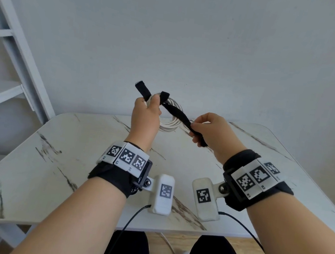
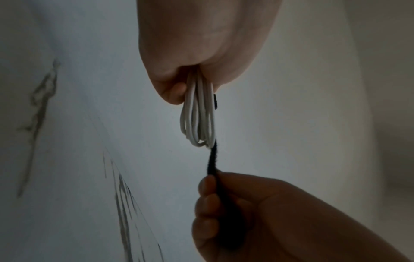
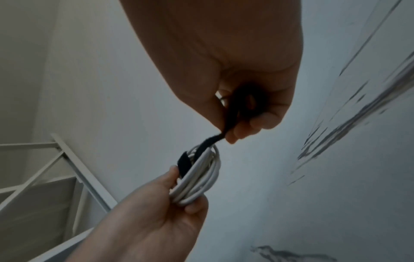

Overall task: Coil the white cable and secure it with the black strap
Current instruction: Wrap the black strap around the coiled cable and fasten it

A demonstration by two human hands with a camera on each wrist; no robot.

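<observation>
- The cable (image 1: 172,114) is already coiled into a bundle of loops and held up in the air above the far edge of the table (image 1: 67,156), not resting on it.
- The strap (image 1: 177,113) crosses the coil: one end sticks up past the left hand, the long end runs taut down to the right hand.
- My left hand (image 1: 146,113) has its fingers curled tight round one side of the coil, pinning the strap's short end against the loops.
- My right hand (image 1: 211,131) pinches the strap's free end between thumb and curled fingers, clear of the coil.
- I judge coiling done and strapping in hand; the strap is not yet closed on itself.
- Next I need to keep tension, carry the free end round the bundle and press it onto the strap near the left thumb, without letting the loops spring loose.
</observation>
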